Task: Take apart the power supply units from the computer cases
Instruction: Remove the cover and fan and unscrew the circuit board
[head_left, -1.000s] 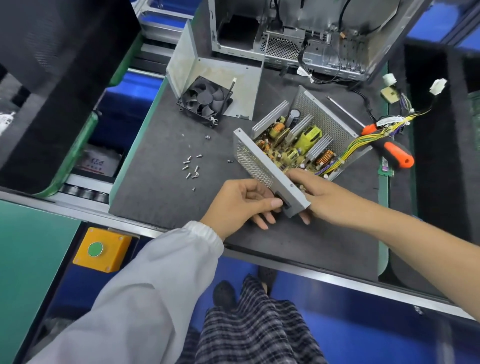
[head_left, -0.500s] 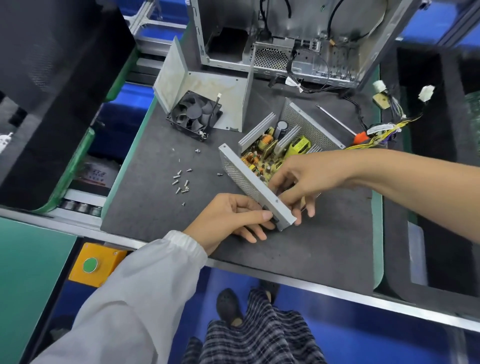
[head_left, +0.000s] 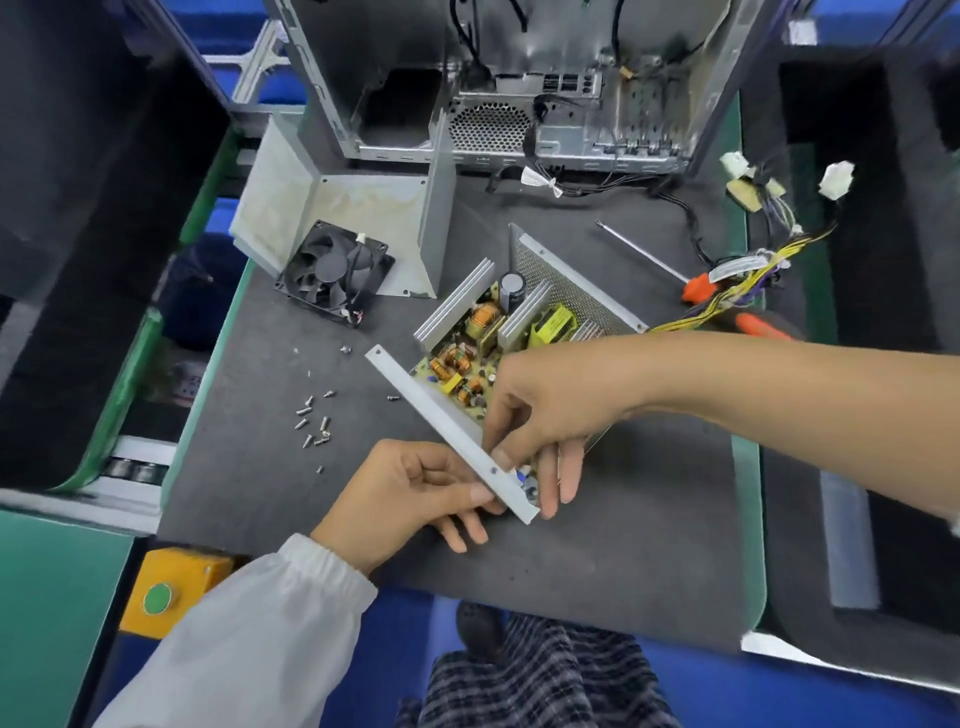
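In the head view, the right hand (head_left: 540, 415) is seen to have been brought over the near end of the opened power supply unit (head_left: 498, 353), where a second ago it lay beside that corner; its thumb and forefinger are now pinched at the near wall's upper edge, the other fingers hanging straight past the corner. What exactly is pinched cannot be told. The left hand (head_left: 415, 493) is kept where it was, its thumb pressed on the outer face of the same wall and its fingers curled beneath, so the unit is gripped. The unit is held near the middle of the mat (head_left: 249, 499), its near corner toward the front edge. From this it is judged that the casing is being steadied while a part at that corner is worked loose, the circuit board not yet being out. One open unit, one loose fan (head_left: 335, 270), one bent cover plate (head_left: 363, 208), one computer case (head_left: 519, 78) at the far edge, and one orange-handled screwdriver (head_left: 696, 286) toward the right edge are counted. About a dozen loose screws (head_left: 311, 421) are scattered toward the left edge; an exact count cannot be made.
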